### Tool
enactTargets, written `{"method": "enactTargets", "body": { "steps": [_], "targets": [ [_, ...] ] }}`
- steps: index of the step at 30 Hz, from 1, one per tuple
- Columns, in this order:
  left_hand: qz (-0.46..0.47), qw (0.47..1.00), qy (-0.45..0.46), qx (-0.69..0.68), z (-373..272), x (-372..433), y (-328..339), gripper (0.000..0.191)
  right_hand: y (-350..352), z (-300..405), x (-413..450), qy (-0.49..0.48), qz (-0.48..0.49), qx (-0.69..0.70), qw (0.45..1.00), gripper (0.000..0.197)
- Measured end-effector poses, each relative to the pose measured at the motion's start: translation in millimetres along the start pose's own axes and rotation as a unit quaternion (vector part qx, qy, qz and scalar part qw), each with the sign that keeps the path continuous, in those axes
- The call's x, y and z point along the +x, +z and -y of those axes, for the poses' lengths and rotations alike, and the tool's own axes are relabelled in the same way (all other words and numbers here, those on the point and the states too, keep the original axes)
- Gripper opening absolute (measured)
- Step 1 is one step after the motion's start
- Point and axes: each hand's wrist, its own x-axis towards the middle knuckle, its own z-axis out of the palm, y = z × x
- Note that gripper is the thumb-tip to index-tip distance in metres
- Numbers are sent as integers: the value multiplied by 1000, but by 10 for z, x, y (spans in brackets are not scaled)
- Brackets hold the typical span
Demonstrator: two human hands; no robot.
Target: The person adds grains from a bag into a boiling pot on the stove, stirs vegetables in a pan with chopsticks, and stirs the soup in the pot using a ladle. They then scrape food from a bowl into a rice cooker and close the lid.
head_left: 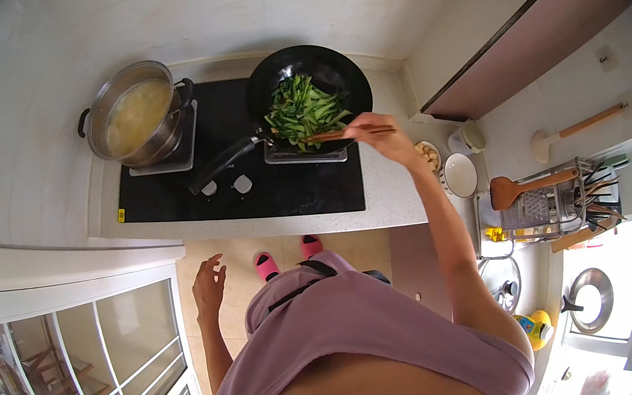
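Note:
Wooden chopsticks (331,135) are gripped in my right hand (379,134), their tips among the chopped green leafy vegetables (306,110). The greens lie in a black wok (350,79) on the right burner of the black cooktop (231,201). The wok's long black handle (225,163) points toward the front left. Away from the cooktop, my left hand (209,284) hangs at my side over the floor, fingers loosely apart and holding nothing.
On the left burner stands a steel pot (154,142) of cloudy yellowish liquid. Right of the cooktop are a bowl of pale cubes (427,155), a white bowl (461,174) and a lidded container (468,138). A wooden spatula (526,186) rests on a utensil rack (559,228). A gridded glass door (90,366) stands at left.

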Motion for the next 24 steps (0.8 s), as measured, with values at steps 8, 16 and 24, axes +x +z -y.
{"method": "enactTargets", "body": {
  "steps": [8,16,24],
  "targets": [
    [-26,999,26,-11,-63,82,-9,31,562,-364,628,-56,-99,-135,984,9],
    [0,1000,-6,4,9,-144,107,31,661,-219,651,-36,-59,-168,983,12],
    [7,1000,-8,-8,-44,-143,156,31,690,-122,458,-37,-16,-181,983,8]
  ]
}}
